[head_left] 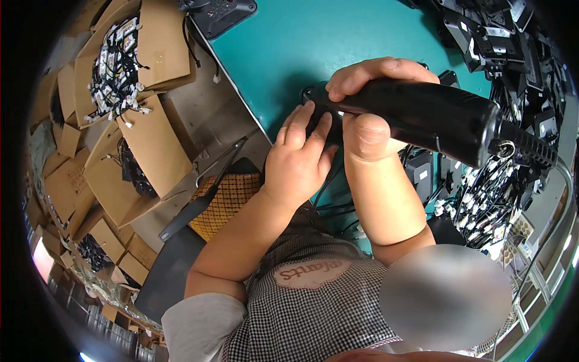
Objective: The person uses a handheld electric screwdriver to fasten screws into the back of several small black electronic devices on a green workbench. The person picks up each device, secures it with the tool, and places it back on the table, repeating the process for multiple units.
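My right hand [369, 136] is wrapped round a thick black electric screwdriver [434, 114], thumb on the near side and fingers over the far side. The tool lies slanted, with its ribbed cord end and a metal ring at the right. Its front end points left, toward my left hand [294, 169]. The fingers of my left hand rest on a dark plastic part [315, 96] on the green tabletop [283, 48] and hold it there. Hand and tool hide most of that part, so its shape cannot be made out. The screwdriver's tip is hidden too.
Black plastic housings [482, 36] are heaped along the table's right side, above a bundle of cables with white connectors [482, 193]. Another black part [223, 15] lies at the far left corner. Open cardboard boxes [163, 42] and a chair [175, 265] stand left of the table.
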